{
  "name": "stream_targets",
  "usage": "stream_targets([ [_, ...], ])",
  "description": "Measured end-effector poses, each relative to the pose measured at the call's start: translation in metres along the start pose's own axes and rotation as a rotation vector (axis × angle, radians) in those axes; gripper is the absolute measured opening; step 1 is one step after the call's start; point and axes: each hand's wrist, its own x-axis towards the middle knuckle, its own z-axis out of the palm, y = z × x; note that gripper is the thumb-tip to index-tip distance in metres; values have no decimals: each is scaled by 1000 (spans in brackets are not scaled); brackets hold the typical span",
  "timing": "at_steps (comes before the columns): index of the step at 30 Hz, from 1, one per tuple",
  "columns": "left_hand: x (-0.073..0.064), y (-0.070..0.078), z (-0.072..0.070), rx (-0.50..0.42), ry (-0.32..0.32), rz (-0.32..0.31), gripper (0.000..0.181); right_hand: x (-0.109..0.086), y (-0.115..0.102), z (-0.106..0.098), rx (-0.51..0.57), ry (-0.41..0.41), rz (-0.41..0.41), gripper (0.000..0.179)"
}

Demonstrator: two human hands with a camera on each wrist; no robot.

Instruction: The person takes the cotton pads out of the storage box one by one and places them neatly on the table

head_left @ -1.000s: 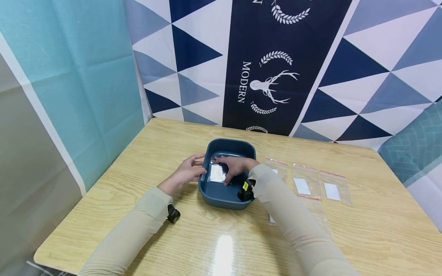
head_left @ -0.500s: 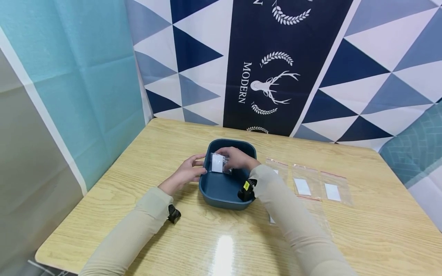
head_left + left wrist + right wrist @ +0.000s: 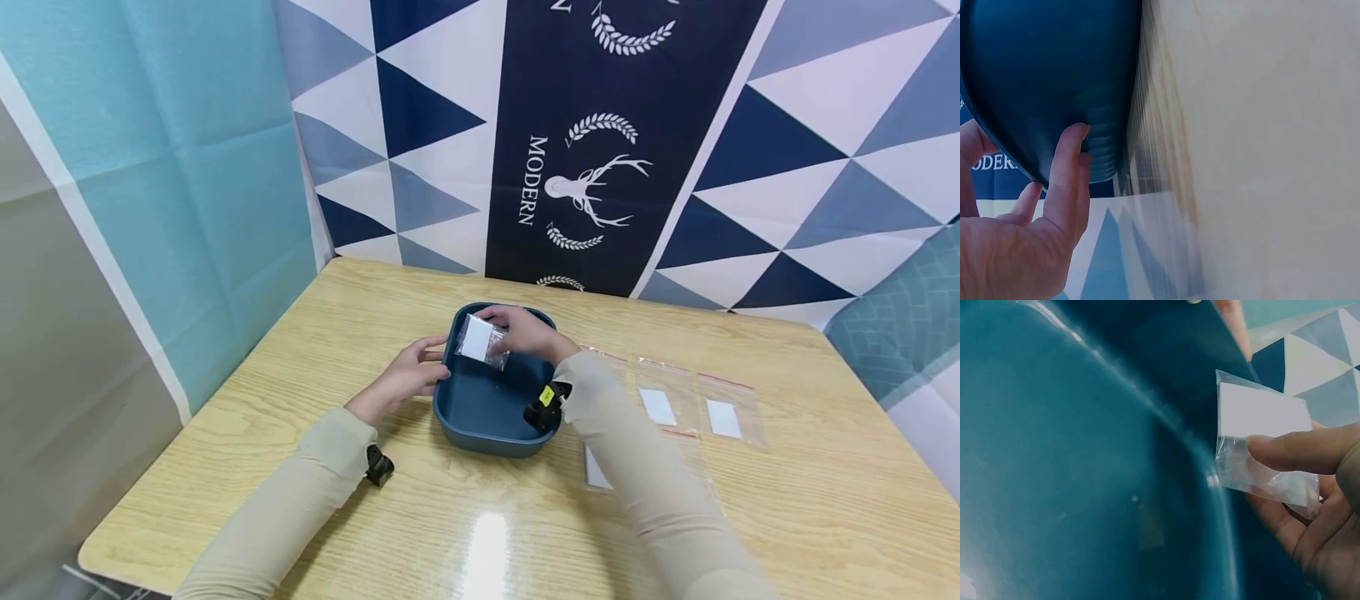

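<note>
A dark blue rounded plastic tub (image 3: 480, 412) stands on the table. My left hand (image 3: 408, 371) holds its left wall; in the left wrist view the fingers (image 3: 1063, 169) lie along the outer side and the thumb is at the rim. My right hand (image 3: 525, 333) is over the far part of the tub, pinching a small clear zip bag (image 3: 476, 337) with a white rectangular piece inside. In the right wrist view the bag (image 3: 1266, 437) is folded, with the thumb (image 3: 1297, 450) across its front and the other fingers behind.
On the wooden table (image 3: 300, 400), right of the tub, lie several flat zip bags with white pieces, such as one bag (image 3: 657, 407) and another bag (image 3: 723, 417). My right sleeve (image 3: 637, 467) partly covers some. A patterned cloth (image 3: 435, 142) hangs behind the table.
My right hand has lifted the small zip bag from the tub's floor and moved it toward the far side, tilting it. The left hand has stayed at the tub's left wall.
</note>
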Motion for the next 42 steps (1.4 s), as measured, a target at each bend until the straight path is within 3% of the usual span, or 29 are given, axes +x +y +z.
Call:
stream_targets([
  [6, -1, -2, 0, 5, 4, -7, 60, -7, -4, -8, 24, 34, 11, 58],
  [20, -3, -3, 0, -1, 16, -6, 60, -41, -8, -20, 268, 92, -28, 59],
  [30, -4, -3, -1, -7, -6, 2, 59, -75, -8, -25, 236, 149, -28, 57],
  [37, -25, 22, 3, 1, -49, -14, 61, -104, -8, -32, 285, 183, -36, 58],
  [42, -23, 23, 4, 2, -52, -10, 62, -128, 2, -40, 325, 216, -59, 56],
])
